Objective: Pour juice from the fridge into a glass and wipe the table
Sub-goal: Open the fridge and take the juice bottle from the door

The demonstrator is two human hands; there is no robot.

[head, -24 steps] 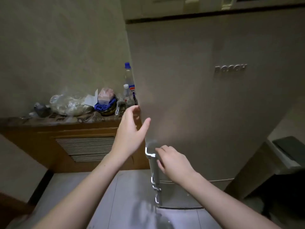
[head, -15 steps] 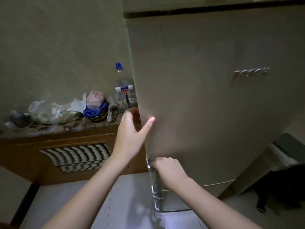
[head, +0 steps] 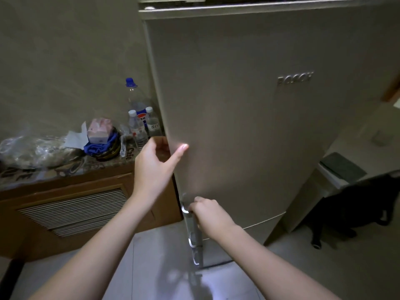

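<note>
Beige metal fills most of our view: it is the door of the fridge [head: 249,126], which stands closed, with a brand badge [head: 294,78] high on its right part. We do not see the juice or any glass; the closed door hides the inside. At the left of the fridge stands a wooden cabinet [head: 71,208] with a slatted panel, and its patterned top carries a crumpled plastic bag [head: 32,151], a blue cloth [head: 101,146], a pink tissue pack [head: 100,131] and three clear bottles [head: 138,118], the tallest with a blue cap. Our left hand [head: 155,165] is at the left edge of the door, the fingers curled around this edge and the thumb stretched flat on the front. Our right hand [head: 208,215] is lower, the fingers closed tightly around the metal handle [head: 193,234] at the bottom corner of the door.
</note>
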